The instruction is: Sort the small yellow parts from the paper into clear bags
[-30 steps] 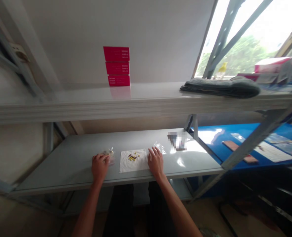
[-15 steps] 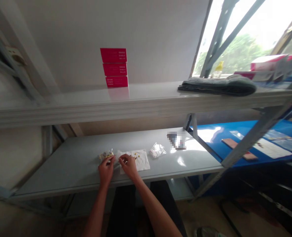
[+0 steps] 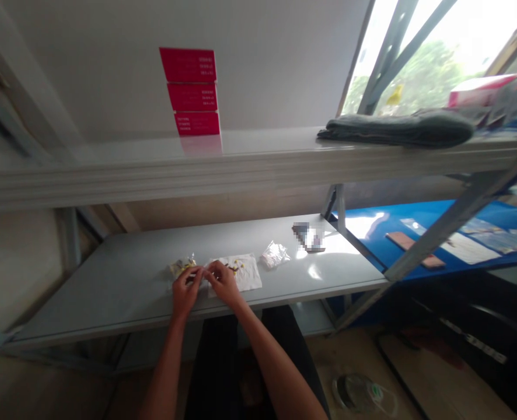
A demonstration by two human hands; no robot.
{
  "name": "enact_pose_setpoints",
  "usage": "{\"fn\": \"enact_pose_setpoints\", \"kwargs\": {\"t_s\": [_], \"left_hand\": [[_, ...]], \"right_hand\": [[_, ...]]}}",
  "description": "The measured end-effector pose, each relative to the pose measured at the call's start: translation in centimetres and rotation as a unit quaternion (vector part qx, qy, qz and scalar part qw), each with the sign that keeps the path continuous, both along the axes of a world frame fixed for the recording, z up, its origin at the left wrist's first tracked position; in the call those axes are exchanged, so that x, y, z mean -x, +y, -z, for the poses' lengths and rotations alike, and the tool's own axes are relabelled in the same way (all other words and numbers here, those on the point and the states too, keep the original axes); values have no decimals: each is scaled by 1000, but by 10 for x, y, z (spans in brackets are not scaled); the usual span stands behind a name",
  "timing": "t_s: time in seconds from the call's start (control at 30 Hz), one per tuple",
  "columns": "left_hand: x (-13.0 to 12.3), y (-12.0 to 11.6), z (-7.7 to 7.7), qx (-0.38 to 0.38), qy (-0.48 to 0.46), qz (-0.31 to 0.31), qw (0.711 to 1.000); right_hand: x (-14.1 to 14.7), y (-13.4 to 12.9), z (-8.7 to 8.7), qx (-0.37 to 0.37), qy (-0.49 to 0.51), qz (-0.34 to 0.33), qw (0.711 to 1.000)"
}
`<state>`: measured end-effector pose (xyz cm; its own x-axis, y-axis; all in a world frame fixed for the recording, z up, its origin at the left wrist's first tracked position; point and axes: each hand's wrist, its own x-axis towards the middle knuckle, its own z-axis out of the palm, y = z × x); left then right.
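Observation:
My left hand (image 3: 185, 291) and my right hand (image 3: 222, 282) meet fingertip to fingertip low over the grey shelf. Both are closed in a pinch, and a small pale, see-through bit shows between them, too blurred to name. Just behind my left hand lies a clear plastic bag (image 3: 180, 266) with yellowish pieces inside. Under and beside my right hand is a white cloth or paper sheet (image 3: 250, 274), partly covered by the hand. Several small yellow and dark pieces (image 3: 236, 266) lie on it. Farther right rests a crumpled clear bag (image 3: 275, 255).
A blurred-out flat object (image 3: 308, 237) lies at the shelf's right end. Overhead, an upper shelf (image 3: 122, 181) carries stacked red boxes (image 3: 192, 93) and a folded grey cloth (image 3: 394, 128). To the right, a blue table (image 3: 367, 219) holds a pinkish flat case (image 3: 416, 249) behind a metal post.
My hands have come together, closing the small gap between their fingertips. The head view has shifted, so the shelves sit higher in the picture and the red boxes look larger.

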<state>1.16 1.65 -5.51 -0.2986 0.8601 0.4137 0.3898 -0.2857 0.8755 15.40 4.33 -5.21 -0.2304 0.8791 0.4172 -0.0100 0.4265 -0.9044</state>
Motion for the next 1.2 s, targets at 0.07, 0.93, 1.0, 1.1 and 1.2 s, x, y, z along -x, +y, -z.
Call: {"fn": "enact_pose_setpoints", "kwargs": {"t_s": [0.07,0.93,1.0,1.1,1.2], "left_hand": [[1,1,0,-6,-59,19,998],[1,-4,-2,47,-44,66,996],[1,-4,-2,62,-40,72,995],[1,-5,-5,70,-41,89,993],[-1,-6,-8,62,-42,108,991]], "right_hand": [[-1,-1,-2,0,9,-28,1000],[0,4,8,7,5,18,1000],[1,4,8,-5,-13,27,1000],[2,4,9,-38,-33,40,998],[2,4,8,-63,-60,48,995]]}}
